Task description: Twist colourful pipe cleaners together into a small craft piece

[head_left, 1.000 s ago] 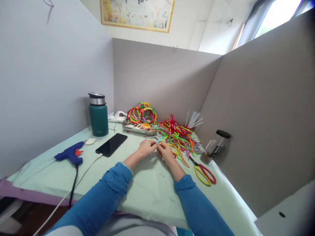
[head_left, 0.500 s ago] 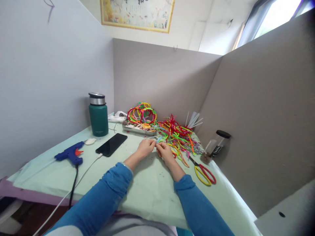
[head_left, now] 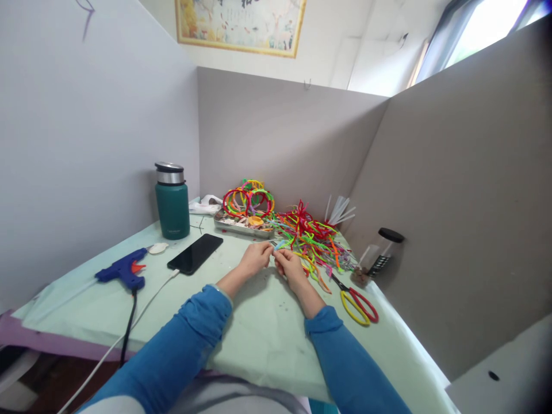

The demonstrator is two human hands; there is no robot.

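My left hand [head_left: 256,257] and my right hand [head_left: 290,266] meet over the middle of the table, fingertips almost touching. Both are closed in a pinch on a short light blue pipe cleaner [head_left: 279,245], mostly covered by the fingers. Just beyond lies a tangled heap of coloured pipe cleaners [head_left: 313,233], red, green, yellow and orange. Some yellow and orange strands reach down beside my right hand. To its right rest scissors [head_left: 360,307] with one yellow and one red handle, blades toward the heap.
On the left are a blue glue gun [head_left: 125,269], a black phone [head_left: 196,253] with a white cable, and a green bottle [head_left: 172,210]. Behind, a metal tray [head_left: 244,230] bears pipe-cleaner rings [head_left: 248,201]. Clear glue sticks [head_left: 340,211] and a jar [head_left: 379,257] stand right. Grey partitions surround the table.
Both hands stay nearly in place. The fingertips have shifted very slightly around the light blue pipe cleaner, and a small gap shows between them.
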